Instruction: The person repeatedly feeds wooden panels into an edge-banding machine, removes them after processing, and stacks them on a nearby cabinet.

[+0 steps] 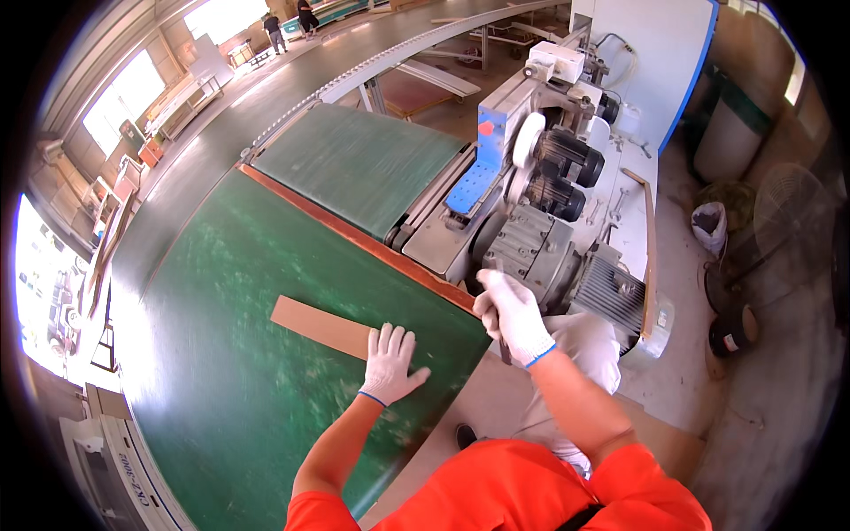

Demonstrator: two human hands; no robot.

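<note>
My left hand (pixel 390 365), in a white knit glove, lies with its fingers spread on the near end of a flat brown strip of board (pixel 317 326). The strip rests on a green belt surface (pixel 230 257). My right hand (pixel 513 314), gloved the same way, is closed beside the belt's right corner, near a grey motor (pixel 611 288). A thin, dark end sticks out below that fist and a small tip shows above it; the kind of tool is hidden by the fingers.
A reddish-brown rail (pixel 354 239) divides the near belt from a second green belt (pixel 354 159). Blue-guarded machinery with black motors (pixel 567 157) stands right of it. Wrenches (pixel 617 205) lie on a white panel. A fan (pixel 788 212) stands far right. Two people are far off at the upper left.
</note>
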